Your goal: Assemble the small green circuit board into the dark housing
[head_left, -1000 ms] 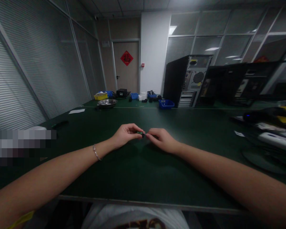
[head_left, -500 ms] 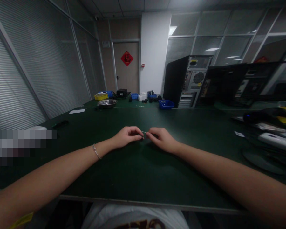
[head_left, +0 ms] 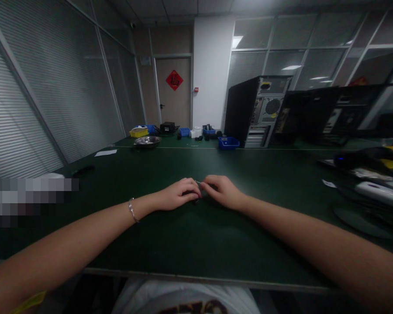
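Left hand: the left hand [head_left: 180, 195] is palm down low over the bench [head_left: 196, 244], fingers curled and pointing toward the right; whether they grip anything cannot be told.
Right hand: the right hand [head_left: 224, 191] faces it, thumb and forefinger pinched together on a thin pale piece [head_left: 198, 182].
Thin pale piece: projects from the right fingertips toward the left hand, near the middle of the bench; its far end meets or passes behind the left fingers, which of the two is unclear.
Small dark item: a small dark item [head_left: 196, 201] shows just below the left fingertips; too small and dim to identify, contact uncertain.
Gap between hands: narrow, fingertips near each other.
Left wrist: carries a silver-coloured bracelet [head_left: 132, 209].
Bench surface: dark green, with a pale line running across its far part.
Far left of bench: a white sheet [head_left: 106, 152] lies flat; beyond it stand a round metal dish [head_left: 147, 146] and a yellow tray [head_left: 138, 134].
Far right of centre: a blue tray [head_left: 228, 145] sits just beside a black computer tower [head_left: 258, 111], which stands upright, rear panel visible.
Background: a door [head_left: 175, 104] bears a red diamond-shaped sign [head_left: 174, 80].
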`<state>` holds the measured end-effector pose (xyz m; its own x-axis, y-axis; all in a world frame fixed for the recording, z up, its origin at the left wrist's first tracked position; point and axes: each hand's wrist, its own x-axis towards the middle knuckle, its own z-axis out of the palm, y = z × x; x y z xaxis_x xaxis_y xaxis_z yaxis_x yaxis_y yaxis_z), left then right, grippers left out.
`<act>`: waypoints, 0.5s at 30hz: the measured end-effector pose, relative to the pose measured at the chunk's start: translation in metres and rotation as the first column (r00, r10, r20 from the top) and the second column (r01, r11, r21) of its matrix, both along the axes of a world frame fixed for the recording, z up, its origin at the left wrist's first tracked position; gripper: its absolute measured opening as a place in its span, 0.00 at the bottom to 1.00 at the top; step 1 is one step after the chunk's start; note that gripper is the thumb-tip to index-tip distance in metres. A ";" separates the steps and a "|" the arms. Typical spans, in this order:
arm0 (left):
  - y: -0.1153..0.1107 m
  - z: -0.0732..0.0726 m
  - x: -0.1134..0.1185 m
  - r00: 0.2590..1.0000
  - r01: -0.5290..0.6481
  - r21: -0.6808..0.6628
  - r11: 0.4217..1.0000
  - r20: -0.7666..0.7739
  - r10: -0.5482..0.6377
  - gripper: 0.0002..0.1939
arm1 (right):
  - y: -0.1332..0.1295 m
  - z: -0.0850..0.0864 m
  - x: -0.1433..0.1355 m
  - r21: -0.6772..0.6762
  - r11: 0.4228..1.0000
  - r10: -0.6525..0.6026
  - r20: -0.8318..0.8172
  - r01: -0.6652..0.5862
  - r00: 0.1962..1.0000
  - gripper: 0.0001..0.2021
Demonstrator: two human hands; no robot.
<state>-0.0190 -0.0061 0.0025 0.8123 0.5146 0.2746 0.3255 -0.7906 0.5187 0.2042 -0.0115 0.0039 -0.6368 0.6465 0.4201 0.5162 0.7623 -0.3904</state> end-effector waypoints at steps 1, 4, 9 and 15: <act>-0.001 0.000 0.000 1.000 -0.004 0.003 1.000 0.010 0.004 0.11 | 0.000 0.000 0.000 -0.002 1.000 0.001 0.002 -0.001 1.000 0.13; -0.004 0.003 0.001 0.998 -0.057 0.013 0.998 0.042 0.056 0.11 | 0.000 0.000 0.000 -0.001 1.000 -0.006 -0.005 0.006 1.000 0.12; -0.008 0.008 0.002 0.979 -0.197 0.093 0.976 -0.039 0.201 0.21 | 0.002 -0.002 0.000 -0.026 0.999 -0.031 -0.006 0.030 1.000 0.11; -0.008 0.008 0.001 0.977 -0.182 0.117 0.976 -0.087 0.193 0.17 | -0.001 0.002 0.000 -0.107 0.994 -0.008 0.058 0.014 0.998 0.09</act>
<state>-0.0177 -0.0144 0.0104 0.7298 0.6318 0.2610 0.5178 -0.7602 0.3923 0.2044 -0.0127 0.0058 -0.6503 0.6932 0.3108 0.5486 0.7116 -0.4391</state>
